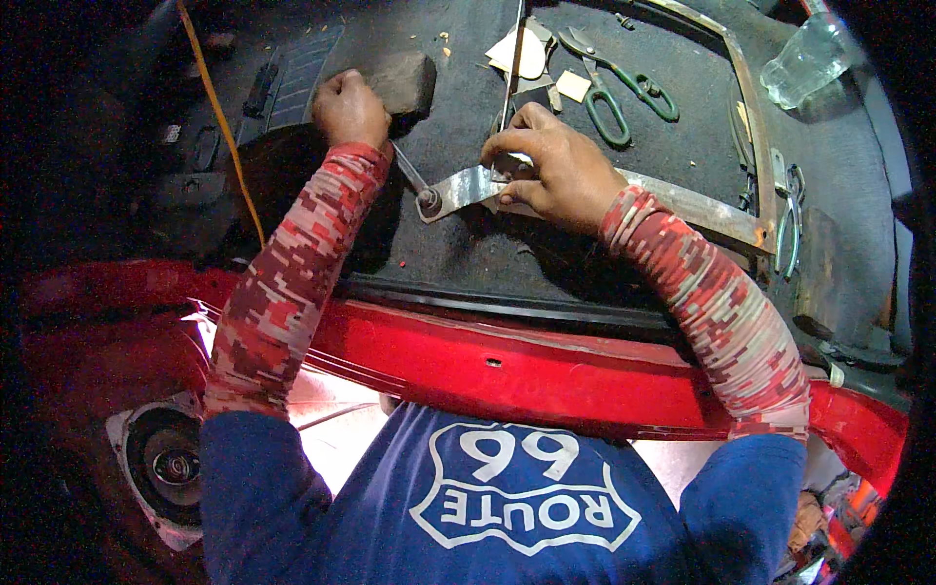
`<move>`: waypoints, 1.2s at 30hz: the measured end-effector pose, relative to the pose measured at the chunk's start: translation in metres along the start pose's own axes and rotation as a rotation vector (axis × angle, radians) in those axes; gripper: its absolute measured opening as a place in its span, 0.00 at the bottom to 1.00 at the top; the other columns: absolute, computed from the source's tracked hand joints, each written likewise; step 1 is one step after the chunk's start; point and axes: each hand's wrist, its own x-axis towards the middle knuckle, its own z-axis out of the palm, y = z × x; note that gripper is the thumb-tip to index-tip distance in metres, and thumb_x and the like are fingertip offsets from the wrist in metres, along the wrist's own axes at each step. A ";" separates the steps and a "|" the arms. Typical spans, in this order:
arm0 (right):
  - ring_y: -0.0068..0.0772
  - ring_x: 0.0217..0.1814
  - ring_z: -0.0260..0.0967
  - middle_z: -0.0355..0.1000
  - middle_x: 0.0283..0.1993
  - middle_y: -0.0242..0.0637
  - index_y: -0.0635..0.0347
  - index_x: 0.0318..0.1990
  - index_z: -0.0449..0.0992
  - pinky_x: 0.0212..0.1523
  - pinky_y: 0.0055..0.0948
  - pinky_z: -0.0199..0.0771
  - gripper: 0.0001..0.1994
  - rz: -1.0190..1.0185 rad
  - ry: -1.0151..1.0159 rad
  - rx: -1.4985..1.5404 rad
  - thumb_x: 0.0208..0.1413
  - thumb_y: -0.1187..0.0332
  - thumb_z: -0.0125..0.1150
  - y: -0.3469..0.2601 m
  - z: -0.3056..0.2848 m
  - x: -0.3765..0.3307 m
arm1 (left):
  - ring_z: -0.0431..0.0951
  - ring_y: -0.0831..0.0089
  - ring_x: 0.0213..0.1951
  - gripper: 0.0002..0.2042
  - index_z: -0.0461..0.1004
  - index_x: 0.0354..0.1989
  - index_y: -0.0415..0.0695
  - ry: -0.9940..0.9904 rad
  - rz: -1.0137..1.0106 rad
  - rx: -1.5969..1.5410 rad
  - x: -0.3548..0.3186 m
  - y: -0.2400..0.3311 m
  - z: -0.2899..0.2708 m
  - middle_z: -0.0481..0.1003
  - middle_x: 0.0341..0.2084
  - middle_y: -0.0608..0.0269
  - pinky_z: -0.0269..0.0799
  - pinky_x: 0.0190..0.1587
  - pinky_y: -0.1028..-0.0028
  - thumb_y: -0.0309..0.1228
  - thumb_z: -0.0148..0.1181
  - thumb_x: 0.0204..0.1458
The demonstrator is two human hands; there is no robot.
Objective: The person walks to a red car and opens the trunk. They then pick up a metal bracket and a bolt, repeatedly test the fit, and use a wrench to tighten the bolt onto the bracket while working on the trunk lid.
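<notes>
My left hand [351, 109] is closed in a fist round a slim metal wrench [409, 168]. Its far end sits on a bolt at the left end of a bent, shiny metal bracket [458, 191]. At the bracket's other end, my right hand [561, 175] is closed, thumb and fingers pinching the metal; what else they may hold is hidden. A thin upright rod [514, 58] rises just behind the right fingers. From under the right wrist a long flat metal bar [687, 207] runs off to the right.
A worn block [406, 84] lies beside my left hand. Green-handled shears [609, 83], paper scraps [517, 54] and a metal frame [741, 97] lie beyond. Pliers [790, 219] and a clear plastic container [806, 60] are at right. A yellow cord [216, 107] crosses the left; a red body edge [497, 356] runs in front.
</notes>
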 end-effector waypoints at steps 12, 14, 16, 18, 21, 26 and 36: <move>0.52 0.64 0.68 0.69 0.65 0.45 0.58 0.60 0.73 0.64 0.47 0.69 0.26 -0.032 0.059 -0.040 0.53 0.64 0.72 0.010 0.018 -0.003 | 0.83 0.47 0.33 0.15 0.80 0.34 0.40 -0.803 0.959 0.484 -0.124 0.042 0.084 0.81 0.30 0.45 0.79 0.36 0.57 0.42 0.63 0.55; 0.47 0.65 0.66 0.69 0.61 0.45 0.57 0.63 0.70 0.67 0.47 0.65 0.29 -0.032 0.083 0.181 0.53 0.64 0.72 0.013 0.016 -0.006 | 0.80 0.47 0.29 0.15 0.76 0.34 0.41 -0.886 1.059 0.567 -0.145 0.058 0.069 0.77 0.26 0.47 0.75 0.34 0.55 0.42 0.64 0.58; 0.46 0.62 0.69 0.69 0.54 0.43 0.54 0.60 0.73 0.63 0.46 0.68 0.27 -0.084 0.060 0.183 0.52 0.63 0.73 0.014 0.010 -0.007 | 0.75 0.49 0.32 0.13 0.72 0.34 0.45 -1.012 1.239 0.648 -0.175 0.068 0.051 0.73 0.26 0.56 0.73 0.35 0.54 0.38 0.67 0.50; 0.49 0.50 0.75 0.70 0.49 0.42 0.51 0.50 0.82 0.52 0.41 0.76 0.18 -0.059 0.050 0.110 0.50 0.65 0.74 0.012 0.005 -0.004 | 0.74 0.55 0.36 0.13 0.71 0.30 0.48 -1.149 1.306 0.488 -0.211 0.073 0.030 0.72 0.26 0.62 0.71 0.39 0.54 0.39 0.70 0.45; 0.54 0.52 0.75 0.70 0.49 0.46 0.45 0.53 0.82 0.50 0.47 0.78 0.21 0.000 0.025 0.053 0.49 0.62 0.75 0.004 0.003 -0.003 | 0.74 0.59 0.36 0.13 0.74 0.31 0.48 -1.247 1.143 0.504 -0.233 0.078 -0.007 0.72 0.28 0.63 0.68 0.39 0.58 0.41 0.70 0.45; 0.53 0.51 0.75 0.70 0.49 0.45 0.47 0.52 0.82 0.50 0.46 0.79 0.22 -0.049 0.057 0.003 0.46 0.62 0.78 -0.001 0.003 -0.001 | 0.76 0.58 0.44 0.12 0.76 0.36 0.44 -1.351 0.824 0.480 -0.225 0.096 -0.078 0.75 0.41 0.55 0.69 0.48 0.59 0.35 0.66 0.45; 0.52 0.53 0.74 0.71 0.49 0.44 0.46 0.51 0.83 0.52 0.44 0.77 0.24 -0.037 0.005 0.000 0.44 0.60 0.80 0.002 0.000 0.002 | 0.59 0.37 0.71 0.36 0.74 0.63 0.49 -1.471 0.748 0.896 -0.191 0.120 -0.091 0.64 0.68 0.40 0.58 0.68 0.44 0.42 0.66 0.38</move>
